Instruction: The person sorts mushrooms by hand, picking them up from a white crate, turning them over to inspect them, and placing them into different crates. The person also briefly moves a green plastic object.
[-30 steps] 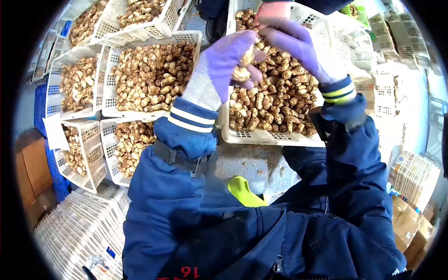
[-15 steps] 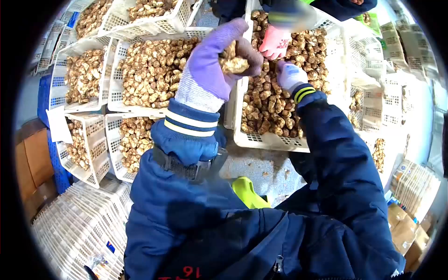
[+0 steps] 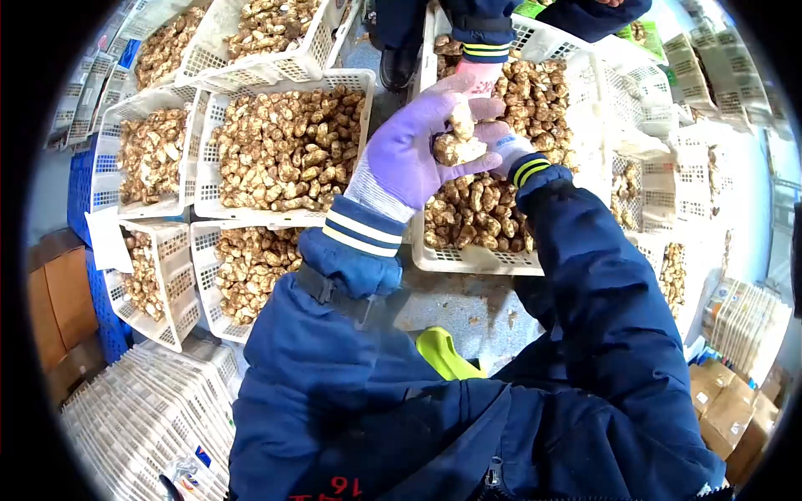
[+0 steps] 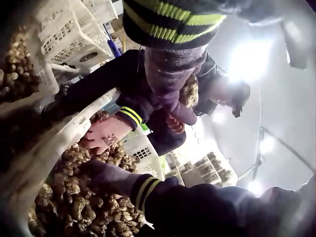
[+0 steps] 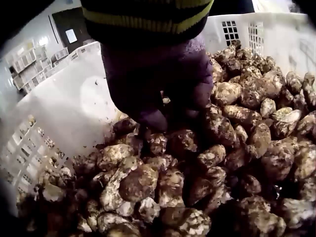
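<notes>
My left hand point(image 3: 408, 154), in a purple glove, is raised over the near-left part of a white crate point(image 3: 476, 260). Between its thumb and fingers it holds pale, lumpy brown-and-cream pieces point(image 3: 459, 149); one held piece point(image 4: 189, 92) shows in the left wrist view. My gloved right hand point(image 5: 158, 81) reaches down into the crate, fingertips among similar knobbly pieces point(image 5: 138, 182). The fingertips are dark and partly hidden there, so I cannot tell whether they grip one. In the head view the right hand point(image 3: 504, 147) is partly behind the left fingers.
Another person's pink-gloved hand point(image 4: 106, 133) reaches into the same crate from the far side. More filled crates point(image 3: 284, 150) stand at the left. Stacked white crates point(image 3: 150, 409) are at the lower left, cardboard boxes point(image 3: 723, 401) at the lower right.
My right hand has dropped from beside the left hand down into the pile. The left hand swung left, then back right over the crate, still holding pieces. The pink-gloved hand has shifted.
</notes>
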`<state>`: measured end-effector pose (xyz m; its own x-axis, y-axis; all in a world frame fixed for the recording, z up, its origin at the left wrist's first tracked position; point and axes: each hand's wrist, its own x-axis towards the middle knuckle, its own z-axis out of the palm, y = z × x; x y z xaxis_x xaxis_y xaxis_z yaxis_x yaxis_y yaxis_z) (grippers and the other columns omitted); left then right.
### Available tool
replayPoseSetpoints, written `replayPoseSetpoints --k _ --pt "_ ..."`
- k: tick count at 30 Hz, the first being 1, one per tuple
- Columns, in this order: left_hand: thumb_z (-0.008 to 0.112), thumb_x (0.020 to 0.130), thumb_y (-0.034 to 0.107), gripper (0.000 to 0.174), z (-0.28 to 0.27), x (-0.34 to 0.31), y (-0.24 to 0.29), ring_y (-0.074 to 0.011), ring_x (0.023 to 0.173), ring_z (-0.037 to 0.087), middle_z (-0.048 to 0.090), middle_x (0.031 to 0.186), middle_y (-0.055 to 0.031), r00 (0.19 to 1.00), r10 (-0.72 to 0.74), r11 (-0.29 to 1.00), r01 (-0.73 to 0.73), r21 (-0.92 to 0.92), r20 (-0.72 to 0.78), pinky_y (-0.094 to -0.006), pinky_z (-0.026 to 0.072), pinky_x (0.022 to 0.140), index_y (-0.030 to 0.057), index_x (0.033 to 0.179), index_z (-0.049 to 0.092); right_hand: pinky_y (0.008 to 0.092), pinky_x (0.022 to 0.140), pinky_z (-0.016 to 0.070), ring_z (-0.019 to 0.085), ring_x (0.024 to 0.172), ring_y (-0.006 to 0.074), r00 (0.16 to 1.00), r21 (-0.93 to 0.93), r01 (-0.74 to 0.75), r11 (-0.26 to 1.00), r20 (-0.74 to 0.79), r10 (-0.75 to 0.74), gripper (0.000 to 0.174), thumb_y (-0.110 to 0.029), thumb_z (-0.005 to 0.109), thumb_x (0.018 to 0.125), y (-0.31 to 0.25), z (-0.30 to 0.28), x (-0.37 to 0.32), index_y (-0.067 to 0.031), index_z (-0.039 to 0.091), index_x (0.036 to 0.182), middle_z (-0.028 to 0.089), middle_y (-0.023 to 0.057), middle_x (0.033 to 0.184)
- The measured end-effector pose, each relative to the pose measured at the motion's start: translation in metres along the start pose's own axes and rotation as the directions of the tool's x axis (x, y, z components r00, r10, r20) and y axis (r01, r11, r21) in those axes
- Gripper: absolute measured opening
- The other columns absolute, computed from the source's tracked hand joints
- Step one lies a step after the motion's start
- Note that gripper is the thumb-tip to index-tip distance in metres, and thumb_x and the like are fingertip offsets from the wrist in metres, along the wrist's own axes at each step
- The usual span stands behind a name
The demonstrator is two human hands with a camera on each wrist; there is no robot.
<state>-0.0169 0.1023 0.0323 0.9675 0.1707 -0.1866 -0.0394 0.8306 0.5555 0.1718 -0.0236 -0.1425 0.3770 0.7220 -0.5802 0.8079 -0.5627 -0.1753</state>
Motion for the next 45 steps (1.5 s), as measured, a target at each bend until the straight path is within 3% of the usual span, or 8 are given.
replayPoseSetpoints --k 9,11,14,19,27,33,42,45 --pt "0.054 0.092 0.014 0.026 -0.02 0.002 0.008 -0.0213 0.092 0.063 0.061 0.102 -0.0114 0.966 0.23 0.97 -0.217 0.111 -0.121 -0.0382 0.0564 0.082 0.0056 0.117 0.058 0.0321 0.081 0.0507 0.065 0.089 0.025 1.0 0.401 -0.007 0.916 0.02 -0.001 0.046 -0.029 0.059 0.083 0.008 -0.013 -0.013 -0.0158 0.058 0.127 0.069 0.0121 0.103" --pt "0.056 0.086 0.005 0.023 -0.051 -0.003 0.036 -0.0203 0.092 0.063 0.06 0.103 -0.0105 0.712 0.67 0.205 -0.452 0.868 0.212 -0.0269 0.0548 0.078 0.0052 0.106 0.066 0.0266 0.068 0.0499 0.062 0.072 0.0136 0.997 0.765 0.007 0.644 0.042 -0.062 0.035 -0.016 0.06 0.085 0.026 -0.013 -0.022 -0.0107 0.064 0.119 0.069 0.0062 0.097" --pt "0.061 0.087 0.012 0.033 -0.046 -0.024 0.087 -0.0141 0.078 0.061 0.062 0.086 -0.0094 0.436 0.856 0.385 -0.181 0.905 -0.277 -0.0235 0.051 0.073 -0.0025 0.116 0.057 0.0231 0.061 0.047 0.056 0.063 0.0087 0.992 0.915 0.059 0.399 -0.01 -0.122 0.031 -0.011 0.055 0.087 0.027 -0.042 -0.07 -0.0103 0.065 0.116 0.067 0.0033 0.091" --pt "0.05 0.085 0.005 0.029 -0.056 -0.018 0.053 -0.0292 0.096 0.061 0.063 0.099 -0.0188 0.906 0.387 0.914 -0.354 0.198 -0.17 -0.0446 0.0523 0.089 -0.0028 0.113 0.055 0.0284 0.061 0.0497 0.059 0.062 0.0115 0.966 0.789 0.028 0.613 -0.178 0.185 0.026 -0.015 0.056 0.088 0.052 -0.055 -0.086 -0.0096 0.067 0.111 0.068 0.0054 0.086" --pt "0.043 0.097 0.014 0.031 -0.021 -0.018 0.025 -0.0097 0.059 0.027 0.024 0.069 0.0042 0.877 0.475 0.673 -0.309 0.672 -0.073 -0.0244 0.0256 0.053 0.0001 0.122 0.055 0.0427 0.083 0.0499 0.063 0.095 0.0348 0.987 0.191 0.018 0.981 -0.161 0.013 0.039 -0.02 0.052 0.084 0.004 -0.033 -0.032 -0.0164 0.059 0.122 0.065 0.0194 0.104" --pt "0.049 0.095 0.02 0.033 -0.005 -0.012 0.023 -0.0088 0.057 0.056 0.063 0.075 -0.0044 0.853 0.385 0.82 -0.14 0.555 -0.353 -0.0203 0.044 0.05 0.0001 0.12 0.055 0.0453 0.088 0.049 0.06 0.108 0.0322 0.982 -0.111 -0.178 0.978 -0.081 0.17 0.038 -0.022 0.05 0.085 -0.036 -0.017 -0.008 -0.01 0.052 0.122 0.059 0.0139 0.121" --pt "0.056 0.088 0.02 0.043 -0.007 -0.015 0.017 -0.0034 0.064 0.05 0.062 0.107 -0.008 0.918 0.171 0.86 0.038 0.509 -0.357 -0.0174 0.0377 0.052 -0.002 0.125 0.052 0.0359 0.076 0.0521 0.067 0.086 0.0262 0.943 0.475 -0.063 0.878 -0.259 0.207 0.03 -0.02 0.06 0.082 0.003 -0.036 -0.026 -0.0088 0.064 0.11 0.069 0.0143 0.097" --pt "0.052 0.085 0.012 0.052 -0.012 -0.013 0.009 -0.0286 0.1 0.058 0.049 0.128 -0.0221 0.938 0.084 0.964 0.008 0.266 -0.335 -0.0377 0.0519 0.078 -0.0026 0.134 0.04 0.0263 0.064 0.0485 0.059 0.073 0.0094 0.948 0.773 0.244 0.585 -0.318 0.024 0.028 -0.022 0.06 0.086 -0.019 -0.105 -0.084 -0.0081 0.064 0.11 0.066 0.0048 0.092"
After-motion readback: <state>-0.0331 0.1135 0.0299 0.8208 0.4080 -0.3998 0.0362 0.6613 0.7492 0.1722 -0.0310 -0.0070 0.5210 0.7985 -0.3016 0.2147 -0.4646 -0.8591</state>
